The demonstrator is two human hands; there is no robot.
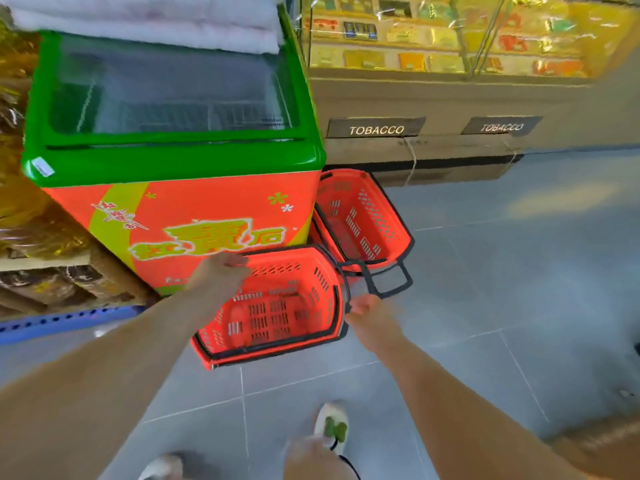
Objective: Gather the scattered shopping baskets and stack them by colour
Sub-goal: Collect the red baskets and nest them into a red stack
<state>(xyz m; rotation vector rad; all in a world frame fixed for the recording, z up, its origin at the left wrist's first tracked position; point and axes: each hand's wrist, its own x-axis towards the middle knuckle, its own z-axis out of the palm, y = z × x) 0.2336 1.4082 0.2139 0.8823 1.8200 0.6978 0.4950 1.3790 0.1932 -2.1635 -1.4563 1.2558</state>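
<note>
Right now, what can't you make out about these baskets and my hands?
All head view:
1. Far red basket: left side hidden behind the freezer.
2. Near red basket: single or nested, unclear; its underside is hidden.
3. Left hand: fingertips blurred at the rim, grip unclear.
4. Right hand: motion-blurred beside the black handle, contact unclear.
5. Freezer contents: hazed by the glass lid.

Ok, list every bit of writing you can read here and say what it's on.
"TOBACCO": left black sign on the counter front.
"TOBACCO": right black sign on the same counter, slightly blurred.
Large Chinese characters on the chest freezer front: too smeared to read surely.
White sticker on the freezer's green rim: too small.
Packs in the glass display case: blurred, unreadable.
</note>
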